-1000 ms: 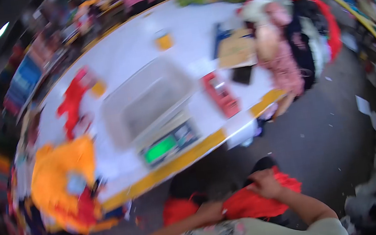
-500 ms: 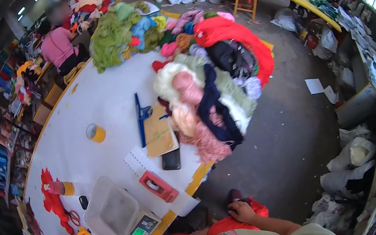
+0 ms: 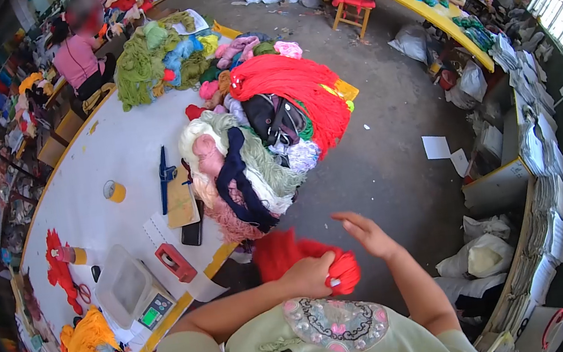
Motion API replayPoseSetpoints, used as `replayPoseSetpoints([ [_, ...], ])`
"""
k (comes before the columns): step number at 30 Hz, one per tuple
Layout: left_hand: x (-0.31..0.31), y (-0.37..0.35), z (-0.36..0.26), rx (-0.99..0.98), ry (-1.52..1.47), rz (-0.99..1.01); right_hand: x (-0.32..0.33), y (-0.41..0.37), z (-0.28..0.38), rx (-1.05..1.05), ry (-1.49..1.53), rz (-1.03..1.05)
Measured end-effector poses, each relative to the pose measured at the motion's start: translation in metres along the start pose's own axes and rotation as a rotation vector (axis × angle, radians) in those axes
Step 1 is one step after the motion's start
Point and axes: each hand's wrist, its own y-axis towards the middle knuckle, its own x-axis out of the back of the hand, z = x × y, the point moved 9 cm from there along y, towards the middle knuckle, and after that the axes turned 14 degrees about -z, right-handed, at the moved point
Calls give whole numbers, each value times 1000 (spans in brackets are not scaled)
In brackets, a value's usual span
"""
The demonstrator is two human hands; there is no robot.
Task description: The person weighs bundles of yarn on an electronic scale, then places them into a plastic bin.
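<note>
My left hand is closed around a bundle of red yarn, held in front of my chest beside the table's near corner. My right hand hovers just right of the bundle with its fingers spread and nothing in it. On the white table a big heap of yarn skeins in cream, pink, navy, green and red lies a short way beyond my hands.
A scale with a clear tub, a red tape dispenser, a black phone, a notebook, yellow tape, yellow yarn. A person in pink sits at the far end. White sacks line the right floor.
I have lifted the red yarn from my lap up in front of me. My right hand has let go and opened. The camera view swung toward the yarn heap.
</note>
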Motion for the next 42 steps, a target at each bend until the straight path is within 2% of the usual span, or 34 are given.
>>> replayPoseSetpoints([
  [3, 49, 48, -70, -170, -135, -18, -23, 74, 38, 109, 34, 334],
  [6, 115, 89, -121, -284, -283, -93, -32, 101, 128, 273, 211, 599],
  [8, 162, 105, -140, -401, -180, -206, -34, 117, 157, 290, 314, 726],
  [9, 190, 115, -148, -461, -136, -283, -30, 124, 160, 262, 364, 764],
  [12, 250, 145, -139, -349, -521, -172, -5, 141, 133, 75, 494, 797],
  [13, 269, 152, -132, -291, -566, -158, 6, 144, 119, 8, 533, 785],
  [16, 324, 168, -112, -285, -562, -285, 42, 157, 78, -185, 628, 708],
  [19, 360, 192, -67, -169, -429, -445, 69, 179, 49, -321, 697, 643],
  [22, 389, 229, -46, -261, -322, -555, 90, 212, 28, -413, 751, 609],
  [25, 425, 282, 44, 189, -839, -710, 108, 258, 6, -491, 790, 616],
  [28, 481, 353, 59, 172, -905, -595, 122, 314, -6, -546, 811, 662],
  [30, 505, 390, 99, 217, -893, -537, 112, 361, -11, -580, 835, 709],
  [32, 520, 423, 172, 374, -886, -564, 88, 411, -21, -615, 861, 747],
  [35, 492, 447, 301, 699, -854, -592, 37, 461, -44, -705, 908, 778],
  [37, 444, 448, 392, 792, -799, -625, 13, 483, -64, -769, 941, 763],
  [38, 429, 443, 426, 783, -836, -719, 4, 491, -74, -806, 957, 750],
  [39, 414, 435, 453, 771, -872, -818, -2, 496, -85, -837, 967, 735],
  [41, 409, 422, 456, 725, -819, -939, -10, 503, -104, -897, 985, 697],
  [42, 408, 423, 453, 749, -853, -929, -11, 505, -112, -923, 994, 675],
])
